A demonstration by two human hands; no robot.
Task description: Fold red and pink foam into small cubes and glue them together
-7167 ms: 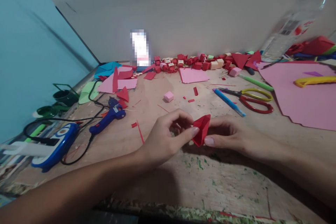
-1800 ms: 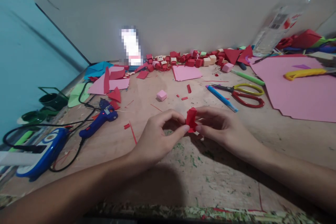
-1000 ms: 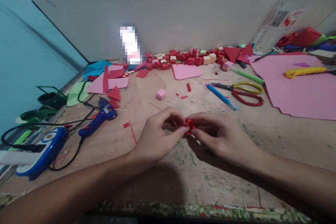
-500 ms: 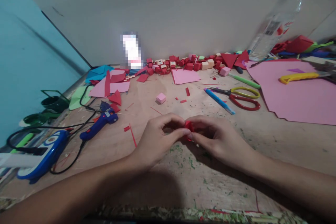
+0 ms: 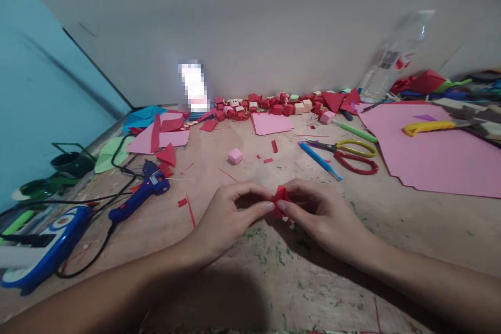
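Note:
Between my fingertips is a small folded piece of red paper, held just above the tabletop. My left hand pinches its left side with thumb and forefinger. From the right, my right hand grips it, the thumb pressed on its near face. Part of the paper is hidden by the fingers. Beyond my hands sits a pink paper cube. Red paper scraps lie a little to its right. Scissors with yellow and red handles and a blue pen lie farther right.
At left, a blue glue gun and its black cable lie near a blue-and-white power strip. Small red paper cubes line the wall beside a lit phone. Pink sheets and a leaning plastic bottle are at right.
The view has shifted slightly, so the table items sit lower and more to the left. Both hands still hold the red paper, and more of it shows between the fingers.

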